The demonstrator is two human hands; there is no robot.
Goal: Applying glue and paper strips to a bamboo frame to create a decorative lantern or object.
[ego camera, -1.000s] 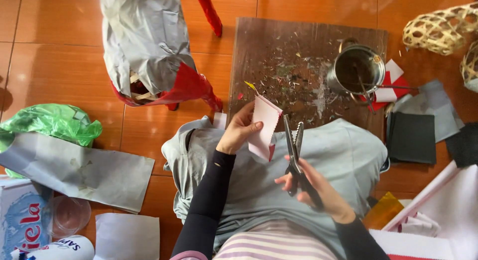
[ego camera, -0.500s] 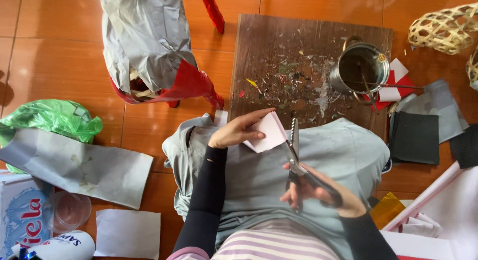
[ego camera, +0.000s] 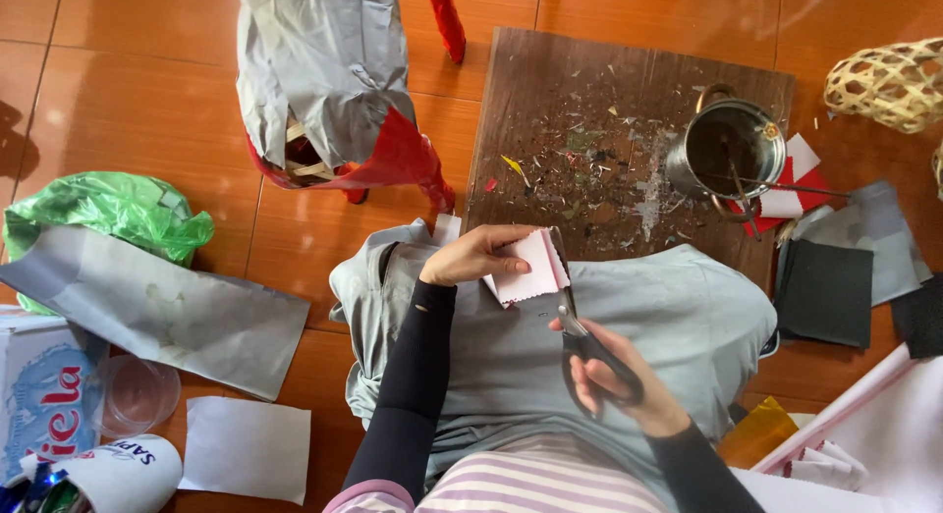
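My left hand [ego camera: 473,258] pinches a small pink-white piece of paper [ego camera: 526,268] above my lap, which is covered by a grey cloth [ego camera: 678,307]. My right hand [ego camera: 619,376] grips black-handled scissors [ego camera: 572,322]; their blades point up and meet the paper's right edge. Both forearms wear dark sleeves. Just beyond my hands lies a dark wooden board [ego camera: 599,110] strewn with tiny paper scraps.
A metal pot [ego camera: 732,150] with sticks stands on the board's right side, beside red and white paper pieces. Grey and black sheets [ego camera: 830,287] lie at right, a woven basket [ego camera: 889,81] at top right. A grey-and-red paper figure [ego camera: 324,91], green bag [ego camera: 108,209] and grey sheet [ego camera: 167,307] lie left.
The left hand has turned the pink paper from upright to nearly flat and lowered it. The scissors have moved in under the paper's right edge.
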